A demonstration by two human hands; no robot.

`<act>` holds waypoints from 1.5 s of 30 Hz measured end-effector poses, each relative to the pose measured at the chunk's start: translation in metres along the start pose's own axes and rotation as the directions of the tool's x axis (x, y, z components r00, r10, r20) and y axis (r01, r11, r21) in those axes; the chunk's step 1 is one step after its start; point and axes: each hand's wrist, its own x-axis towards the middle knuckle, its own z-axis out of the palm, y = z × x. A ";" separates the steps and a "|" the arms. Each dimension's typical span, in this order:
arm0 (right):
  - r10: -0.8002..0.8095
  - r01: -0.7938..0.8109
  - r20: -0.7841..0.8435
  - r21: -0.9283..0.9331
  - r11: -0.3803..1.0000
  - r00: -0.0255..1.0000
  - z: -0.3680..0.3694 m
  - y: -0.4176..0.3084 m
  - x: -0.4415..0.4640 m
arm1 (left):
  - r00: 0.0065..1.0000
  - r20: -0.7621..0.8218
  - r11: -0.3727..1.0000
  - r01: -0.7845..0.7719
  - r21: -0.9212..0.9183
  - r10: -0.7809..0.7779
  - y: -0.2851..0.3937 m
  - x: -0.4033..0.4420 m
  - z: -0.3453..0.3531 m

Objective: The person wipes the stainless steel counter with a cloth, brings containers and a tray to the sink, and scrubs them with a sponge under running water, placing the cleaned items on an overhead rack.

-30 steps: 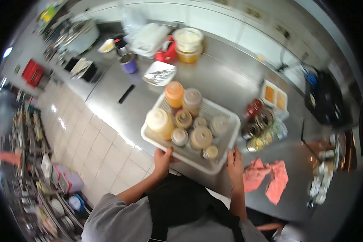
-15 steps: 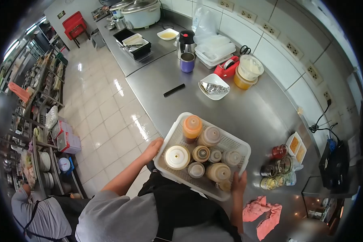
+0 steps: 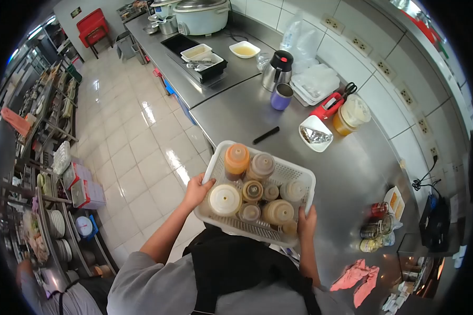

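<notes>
Between my two hands is a white perforated plastic basket [image 3: 294, 176], held near the counter's front edge. My left hand [image 3: 198, 190] grips its left rim, and my right hand [image 3: 306, 219] has hold of the right end. Inside stand several squeeze bottles: an orange-topped one [image 3: 237, 160] at the back left, a wide white-capped one [image 3: 225, 199] at the front left, and a tan one [image 3: 277, 212] near my right hand. Smaller bottles with clear or dark caps stand among them. My fingers under the rim are partly hidden.
The steel counter [image 3: 236, 113] carries a black bar-shaped object [image 3: 266, 135], a purple cup [image 3: 281, 96], a thermos [image 3: 277, 70] and a foil-filled dish [image 3: 316, 134]. Jars [image 3: 372, 229] and a pink cloth [image 3: 356, 281] lie right. Shelves [image 3: 52, 210] and another person's sleeve [image 3: 79, 294] are left.
The basket, in both my hands, has shifted left relative to the counter items. The view has turned, so the thermos, cup and dish appear further right.
</notes>
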 end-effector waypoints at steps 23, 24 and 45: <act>0.121 -0.042 -0.322 0.241 0.970 0.939 0.205 -0.116 0.176 | 0.830 -0.524 0.937 -0.002 -0.348 -0.193 0.079 0.535 -0.207; 0.115 -0.038 -0.327 0.233 0.972 0.938 0.209 -0.116 0.181 | 0.815 -0.522 0.924 0.043 -0.381 -0.253 0.096 0.534 -0.211; -0.690 0.591 -0.296 -0.362 0.721 0.661 0.374 -0.442 0.165 | 0.921 -0.249 0.727 0.052 -0.685 -0.301 0.055 0.559 -0.323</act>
